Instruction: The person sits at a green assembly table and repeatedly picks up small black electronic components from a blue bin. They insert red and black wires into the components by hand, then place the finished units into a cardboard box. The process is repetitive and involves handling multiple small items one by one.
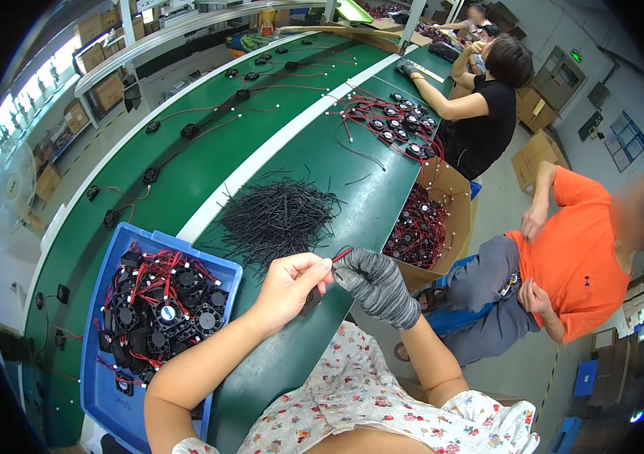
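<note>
My left hand [291, 287], bare, is closed in a pinch over the green bench, in front of a pile of short black ties [280, 219]. A small black fan [311, 300] shows partly beneath its fingers. My right hand [380, 287] wears a grey striped knit glove; its fingers are closed on the fan's cable. A short stretch of that red and black cable [343, 254] shows between the two hands. To the left, a blue bin [235, 281] is heaped with black fans on red and black leads.
Fans ride along the green conveyor [208, 166] behind a white rail [261, 155]. More fans [394, 121] lie farther up the bench. A cardboard box [454, 200] of fans stands at the bench's right edge. A person in orange [575, 250] sits right; another in black [488, 113] works beyond.
</note>
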### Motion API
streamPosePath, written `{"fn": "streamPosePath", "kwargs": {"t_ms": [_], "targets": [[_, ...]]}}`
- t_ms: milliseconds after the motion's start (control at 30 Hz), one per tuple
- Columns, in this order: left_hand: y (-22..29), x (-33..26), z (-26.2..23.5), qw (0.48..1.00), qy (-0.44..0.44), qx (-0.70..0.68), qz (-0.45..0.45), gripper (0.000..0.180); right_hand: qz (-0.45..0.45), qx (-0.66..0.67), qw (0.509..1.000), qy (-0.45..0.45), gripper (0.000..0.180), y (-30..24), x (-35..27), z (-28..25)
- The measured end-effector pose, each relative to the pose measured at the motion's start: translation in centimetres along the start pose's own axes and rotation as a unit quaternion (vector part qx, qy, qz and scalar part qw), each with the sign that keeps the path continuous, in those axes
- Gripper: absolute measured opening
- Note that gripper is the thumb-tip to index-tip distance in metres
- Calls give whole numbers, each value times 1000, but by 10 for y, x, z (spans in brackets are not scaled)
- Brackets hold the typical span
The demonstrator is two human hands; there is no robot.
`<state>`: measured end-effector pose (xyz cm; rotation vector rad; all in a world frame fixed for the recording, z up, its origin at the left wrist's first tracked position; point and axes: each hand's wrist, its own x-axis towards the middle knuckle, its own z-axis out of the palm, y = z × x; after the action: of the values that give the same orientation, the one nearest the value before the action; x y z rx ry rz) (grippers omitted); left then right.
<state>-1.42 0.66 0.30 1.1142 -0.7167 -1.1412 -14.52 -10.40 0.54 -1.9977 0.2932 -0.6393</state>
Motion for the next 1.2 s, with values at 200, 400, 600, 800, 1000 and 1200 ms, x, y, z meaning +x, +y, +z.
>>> {"fn": "streamPosePath", "kwargs": {"t_ms": [200,400,600,800,1000,1200], "targets": [[2,-1,0,993,19,72,90,18,163,220,961,-28,16,-14,2,-1],[-1,0,1,988,30,93,119,16,200,293,934,-37,19,-12,8,-2],[-1,-1,2,979,33,133,151,16,236,252,937,-46,17,-7,8,3],[-5,0,0,977,70,160,123,15,170,210,962,34,10,-14,9,10],[-7,2,1,989,55,47,131,14,149,166,974,44,9,-11,10,13],[-5,4,-1,983,85,49,157,11,151,186,966,98,11,-15,13,23]]}}
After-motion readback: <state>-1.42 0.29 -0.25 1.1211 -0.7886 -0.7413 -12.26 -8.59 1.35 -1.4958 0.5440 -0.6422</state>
